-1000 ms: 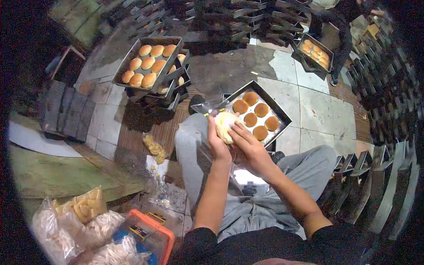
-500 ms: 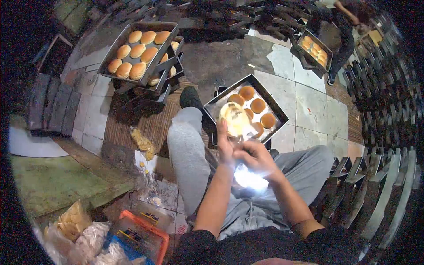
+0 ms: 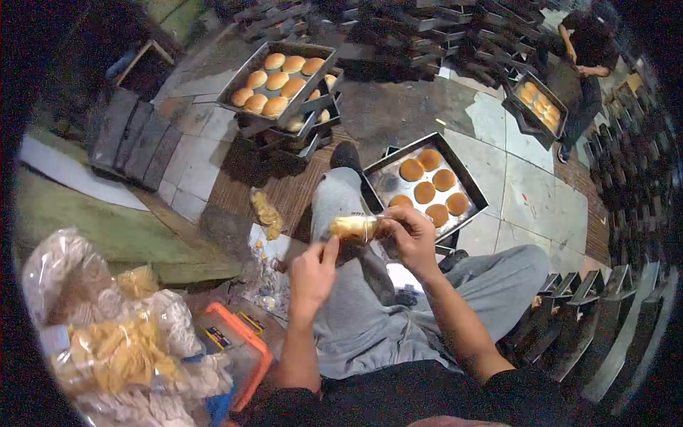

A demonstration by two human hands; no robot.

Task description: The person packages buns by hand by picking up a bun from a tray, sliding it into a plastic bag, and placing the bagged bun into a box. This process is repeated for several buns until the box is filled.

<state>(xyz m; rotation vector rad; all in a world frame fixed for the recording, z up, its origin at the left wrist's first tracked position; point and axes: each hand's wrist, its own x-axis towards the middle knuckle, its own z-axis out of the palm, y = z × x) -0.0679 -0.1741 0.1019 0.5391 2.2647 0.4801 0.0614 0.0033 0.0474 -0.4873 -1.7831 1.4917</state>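
Swung apart: my left hand (image 3: 311, 281), grip unclear, and my right hand (image 3: 415, 242), pinching the packet (image 3: 352, 228); 7 buns (image 3: 425, 192) lie unbagged in the tray (image 3: 388, 182).

Clr. plastic bag (image 3: 353, 226), pale-yellow inside, approx. horiz. above L leg (image 3: 337, 193).

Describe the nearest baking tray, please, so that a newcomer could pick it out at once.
From the seated person's grey trousers, look just beyond the right hand. There the square metal tray sits cornerwise on the floor side. Its round breads are flat-topped and deep brown, unlike the paler, domed buns in the left-hand stack's top tray.
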